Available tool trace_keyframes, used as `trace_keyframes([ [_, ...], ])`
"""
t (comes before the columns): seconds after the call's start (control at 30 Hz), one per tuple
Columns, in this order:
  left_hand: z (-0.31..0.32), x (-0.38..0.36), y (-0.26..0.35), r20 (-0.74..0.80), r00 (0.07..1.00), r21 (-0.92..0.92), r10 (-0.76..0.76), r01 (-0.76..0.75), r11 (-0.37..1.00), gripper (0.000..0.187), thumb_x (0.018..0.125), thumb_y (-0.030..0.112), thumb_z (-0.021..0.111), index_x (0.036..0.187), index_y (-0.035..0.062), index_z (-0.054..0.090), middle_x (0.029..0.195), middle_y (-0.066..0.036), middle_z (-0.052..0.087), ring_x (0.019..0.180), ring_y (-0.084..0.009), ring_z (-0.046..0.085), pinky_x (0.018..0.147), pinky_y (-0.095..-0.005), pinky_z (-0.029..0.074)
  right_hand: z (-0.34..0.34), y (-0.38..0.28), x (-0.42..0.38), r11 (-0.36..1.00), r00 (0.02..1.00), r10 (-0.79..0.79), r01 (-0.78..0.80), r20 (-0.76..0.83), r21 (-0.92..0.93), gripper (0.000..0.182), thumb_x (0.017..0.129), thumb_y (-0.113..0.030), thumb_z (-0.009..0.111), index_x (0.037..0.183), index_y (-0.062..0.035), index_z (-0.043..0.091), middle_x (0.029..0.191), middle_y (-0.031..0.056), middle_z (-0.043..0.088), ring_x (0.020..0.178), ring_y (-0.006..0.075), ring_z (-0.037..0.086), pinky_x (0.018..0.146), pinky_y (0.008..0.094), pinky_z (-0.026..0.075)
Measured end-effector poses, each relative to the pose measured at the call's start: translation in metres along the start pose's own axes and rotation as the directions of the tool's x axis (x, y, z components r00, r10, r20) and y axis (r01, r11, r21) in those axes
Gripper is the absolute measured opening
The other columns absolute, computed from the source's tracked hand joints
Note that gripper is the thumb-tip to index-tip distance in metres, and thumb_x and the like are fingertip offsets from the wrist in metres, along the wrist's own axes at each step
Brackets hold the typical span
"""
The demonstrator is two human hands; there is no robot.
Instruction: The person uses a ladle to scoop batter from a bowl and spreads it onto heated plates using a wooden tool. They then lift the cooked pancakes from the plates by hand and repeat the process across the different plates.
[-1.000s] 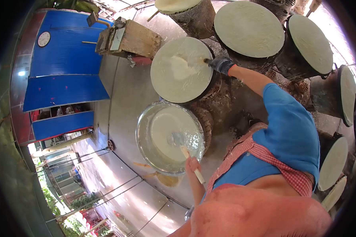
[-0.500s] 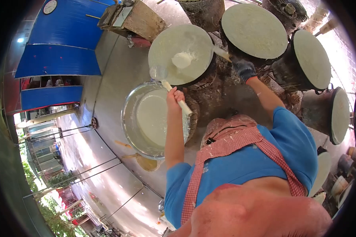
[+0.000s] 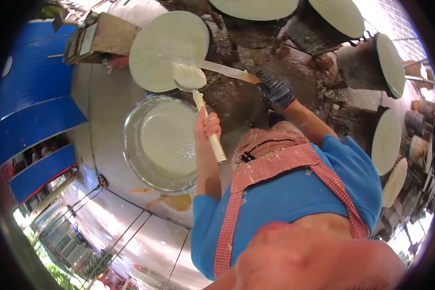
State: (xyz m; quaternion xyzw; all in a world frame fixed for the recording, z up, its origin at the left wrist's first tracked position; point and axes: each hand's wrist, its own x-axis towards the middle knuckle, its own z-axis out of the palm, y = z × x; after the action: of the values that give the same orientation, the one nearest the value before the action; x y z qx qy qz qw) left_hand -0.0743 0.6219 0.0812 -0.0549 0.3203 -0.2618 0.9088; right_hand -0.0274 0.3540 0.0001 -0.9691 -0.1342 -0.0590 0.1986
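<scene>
My left hand (image 3: 208, 124) is bare and closed around the pale handle of a ladle (image 3: 198, 99). White batter (image 3: 189, 76) fills the ladle's bowl, at the near edge of a round griddle (image 3: 166, 46) coated in a pale, smooth layer. In my right hand (image 3: 275, 89), which wears a dark glove, is the wooden handle of a long flat spatula (image 3: 215, 66). Its blade reaches left over the griddle's edge, just beyond the ladle. Below the ladle stands a wide metal basin (image 3: 130, 145) containing white liquid batter (image 3: 169, 140).
More pale-coated round griddles (image 3: 256, 7) on dark drum stoves (image 3: 357, 65) curve around to the right. A wooden box (image 3: 113, 36) stands at the far left. Beside the basin, a yellowish round object (image 3: 179, 203) lies on the floor. Blue panels (image 3: 38, 128) line the left.
The ladle has left the griddle's left edge and now carries a heap of batter. The spatula has come across toward it. The white mound on the griddle is gone, and the view has shifted.
</scene>
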Motion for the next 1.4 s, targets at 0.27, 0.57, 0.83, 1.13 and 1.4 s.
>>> trace_keyframes([
  [0.27, -0.006, 0.024, -0.074, 0.135, 0.931, 0.263, -0.339, 0.297, 0.918, 0.036, 0.091, 0.018, 0.035, 0.123, 0.0011, 0.035, 0.059, 0.0, 0.029, 0.038, -0.0065, 0.026, 0.031, -0.0193, 0.029, -0.023, 0.066, -0.122, 0.946, 0.976, 0.201, -0.17, -0.086, 0.276, 0.042, 0.071, -0.033, 0.064, 0.108, -0.0155, 0.056, 0.073, 0.0109, 0.06, 0.063, 0.0238, 0.058, 0.059, 0.0307, 0.047],
  [0.57, 0.02, 0.153, -0.238, -0.182, 0.696, 0.167, -0.694, 0.718, 0.676, 0.038, 0.091, 0.018, 0.033, 0.114, -0.0124, 0.037, 0.056, -0.001, 0.031, 0.041, -0.008, 0.032, 0.035, -0.0207, 0.032, -0.105, 0.179, -0.292, 0.499, 0.569, 0.789, -0.372, -0.233, 0.783, 0.035, 0.076, -0.035, 0.059, 0.102, -0.0124, 0.057, 0.086, 0.0112, 0.061, 0.075, 0.0276, 0.059, 0.069, 0.0354, 0.046],
  [0.83, 0.026, 0.205, -0.343, -0.204, 0.528, 0.79, -0.824, 0.586, 0.181, 0.042, 0.092, 0.024, 0.033, 0.133, 0.0239, 0.023, 0.056, 0.001, 0.03, 0.04, -0.0065, 0.031, 0.033, -0.019, 0.03, -0.173, 0.147, -0.461, 0.145, -0.2, 0.886, -0.737, -0.419, 0.66, 0.04, 0.077, -0.03, 0.059, 0.106, -0.0034, 0.055, 0.096, 0.0177, 0.059, 0.088, 0.0285, 0.057, 0.077, 0.0332, 0.044],
  [1.13, 0.02, 0.296, -0.429, -0.758, 0.029, 0.074, -0.652, 0.996, -0.042, 0.037, 0.093, 0.024, 0.031, 0.12, 0.0007, 0.038, 0.055, -0.001, 0.029, 0.04, -0.0077, 0.032, 0.033, -0.0207, 0.031, -0.104, -0.004, -0.485, -0.697, -0.812, 0.524, -0.583, -0.257, 0.418, 0.043, 0.078, -0.034, 0.054, 0.113, -0.0111, 0.051, 0.098, 0.0167, 0.058, 0.086, 0.0315, 0.057, 0.075, 0.0393, 0.044],
  [1.4, 0.028, 0.311, -0.429, -0.76, -0.024, 0.051, -0.649, 0.994, -0.097, 0.037, 0.092, 0.024, 0.032, 0.119, 0.0001, 0.04, 0.056, -0.001, 0.03, 0.041, -0.0083, 0.032, 0.035, -0.0215, 0.031, -0.142, -0.006, -0.439, -0.462, -0.489, 0.864, -0.864, -0.118, 0.197, 0.042, 0.077, -0.037, 0.054, 0.112, -0.0134, 0.052, 0.093, 0.0119, 0.061, 0.08, 0.0268, 0.059, 0.073, 0.0386, 0.043],
])
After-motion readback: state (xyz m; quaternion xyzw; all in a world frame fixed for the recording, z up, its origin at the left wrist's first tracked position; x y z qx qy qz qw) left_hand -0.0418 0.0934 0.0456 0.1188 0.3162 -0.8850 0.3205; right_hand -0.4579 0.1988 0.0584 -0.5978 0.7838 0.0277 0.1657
